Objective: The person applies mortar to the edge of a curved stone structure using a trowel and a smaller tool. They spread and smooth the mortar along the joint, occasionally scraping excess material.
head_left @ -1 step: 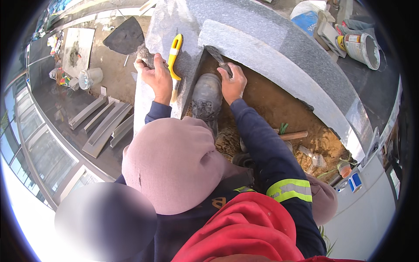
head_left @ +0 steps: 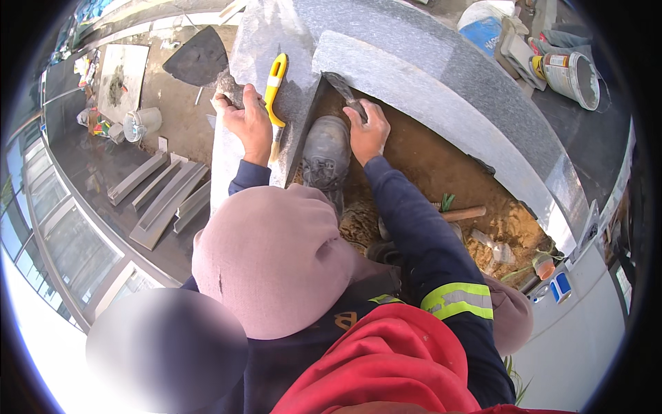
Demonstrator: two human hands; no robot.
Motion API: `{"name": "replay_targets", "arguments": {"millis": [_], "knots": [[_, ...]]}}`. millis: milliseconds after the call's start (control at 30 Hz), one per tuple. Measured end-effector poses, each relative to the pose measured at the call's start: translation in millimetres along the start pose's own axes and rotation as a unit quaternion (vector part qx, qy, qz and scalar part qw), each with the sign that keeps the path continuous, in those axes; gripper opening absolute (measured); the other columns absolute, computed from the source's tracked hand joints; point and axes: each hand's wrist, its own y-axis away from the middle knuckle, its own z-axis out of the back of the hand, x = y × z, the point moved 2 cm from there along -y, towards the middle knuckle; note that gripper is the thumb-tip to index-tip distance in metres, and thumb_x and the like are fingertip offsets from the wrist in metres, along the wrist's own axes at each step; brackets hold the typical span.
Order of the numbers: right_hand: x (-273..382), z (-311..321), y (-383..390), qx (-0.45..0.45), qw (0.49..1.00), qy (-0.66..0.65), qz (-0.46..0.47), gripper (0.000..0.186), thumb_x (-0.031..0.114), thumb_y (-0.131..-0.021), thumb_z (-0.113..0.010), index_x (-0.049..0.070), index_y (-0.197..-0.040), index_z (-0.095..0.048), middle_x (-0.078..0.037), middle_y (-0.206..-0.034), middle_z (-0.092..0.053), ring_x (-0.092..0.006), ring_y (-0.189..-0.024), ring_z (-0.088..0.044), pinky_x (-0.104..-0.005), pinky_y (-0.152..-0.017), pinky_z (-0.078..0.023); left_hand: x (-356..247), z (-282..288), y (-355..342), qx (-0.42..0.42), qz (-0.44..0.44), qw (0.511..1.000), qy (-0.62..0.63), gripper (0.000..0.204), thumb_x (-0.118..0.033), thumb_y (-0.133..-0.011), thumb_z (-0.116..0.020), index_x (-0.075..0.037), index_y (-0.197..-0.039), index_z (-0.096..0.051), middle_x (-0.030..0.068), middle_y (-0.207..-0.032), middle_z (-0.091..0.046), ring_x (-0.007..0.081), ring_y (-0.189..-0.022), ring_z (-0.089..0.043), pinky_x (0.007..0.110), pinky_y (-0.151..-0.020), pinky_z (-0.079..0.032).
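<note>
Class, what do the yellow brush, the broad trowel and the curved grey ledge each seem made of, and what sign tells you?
Yellow brush: probably a plastic handle, smooth and bright; the pale bristles could be natural or synthetic.
Broad trowel, in the left hand: likely a metal blade, thin and flat, with a dull dark-grey face.
Curved grey ledge: stone, perhaps granite, given its speckled surface.

I'm getting bright daylight but can't place the sun. The big trowel (head_left: 198,58) looks dark and matte; below and right of it, the slab (head_left: 226,165) glares near white along its edge. Well right of it, the soil (head_left: 427,141) is shaded. Far below the trowel sits a blurred oval (head_left: 165,352); below-left, windows (head_left: 72,238) bow with fisheye distortion.
</note>
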Motion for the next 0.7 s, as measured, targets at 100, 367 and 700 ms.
{"name": "replay_targets", "arguments": {"millis": [100, 367, 700], "knots": [[-2.0, 3.9, 1.8, 0.002, 1.0, 0.011, -0.005, 0.035, 0.023, -0.082, -0.08, -0.004, -0.102, -0.068, -0.02, -0.098, -0.069, -0.0362, -0.088, -0.067, -0.0408, -0.078, -0.053, 1.2, -1.4, 3.5, -0.005, 0.01, 1.0, 0.003, 0.03, -0.006, -0.095, -0.063, 0.005, -0.116, -0.045, 0.0035, -0.075, -0.058, 0.0077, -0.064, -0.053, 0.023, -0.057, -0.044], [-13.8, 9.8, -2.1, 0.004, 1.0, 0.026, -0.014, 0.039, 0.025, -0.083, -0.08, -0.005, -0.106, -0.069, -0.021, -0.098, -0.07, -0.0354, -0.089, -0.069, -0.0399, -0.081, -0.054, 1.6, -11.4, -2.2, -0.005, -0.03, 1.0, -0.004, 0.033, -0.007, -0.095, -0.063, 0.006, -0.119, -0.045, 0.0047, -0.075, -0.06, 0.0087, -0.059, -0.053, 0.024, -0.055, -0.044], [-23.1, 23.7, -0.8, 0.051, 0.997, 0.046, -0.026, 0.044, 0.03, -0.086, -0.076, -0.006, -0.11, -0.068, -0.024, -0.105, -0.069, -0.0392, -0.097, -0.067, -0.0428, -0.086, -0.052, -14.0, -18.4, 2.2, 0.024, 0.0, 1.0, 0.019, 0.028, -0.008, -0.096, -0.062, 0.002, -0.113, -0.041, 0.0055, -0.068, -0.057, 0.0102, -0.052, -0.055, 0.025, -0.049, -0.045]]}}
